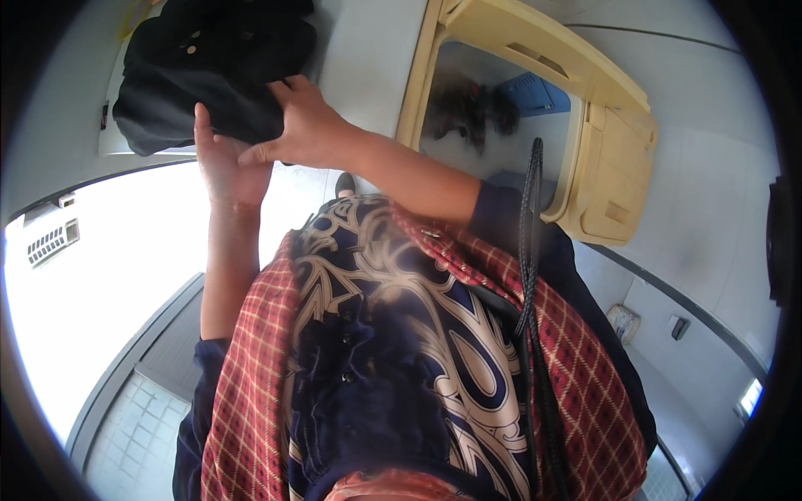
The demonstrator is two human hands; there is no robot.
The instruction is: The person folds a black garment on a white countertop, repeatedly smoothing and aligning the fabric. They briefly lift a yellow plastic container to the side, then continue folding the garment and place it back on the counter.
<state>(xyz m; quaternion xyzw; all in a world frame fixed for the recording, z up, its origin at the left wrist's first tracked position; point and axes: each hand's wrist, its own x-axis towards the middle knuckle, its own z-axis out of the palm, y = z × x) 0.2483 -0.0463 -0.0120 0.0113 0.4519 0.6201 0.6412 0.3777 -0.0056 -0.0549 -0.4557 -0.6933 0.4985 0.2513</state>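
Note:
A bunched, smooth black cloth item, with small shiny round fasteners on it, lies before me at the upper left. My left hand is palm up at its near edge, thumb against the cloth and the other fingers hidden beneath. From the right, my right hand grips the item's near right side. Its thumb reaches across to my left palm, and some of its fingertips are hidden by the cloth. The item rests over a white surface, seen at its left edge.
To the right stands a pale yellow plastic container with a wide opening. Dark tangled material and a blue slotted piece show inside it. A very bright area lies left of my arms. A braided black cord hangs in front of me.

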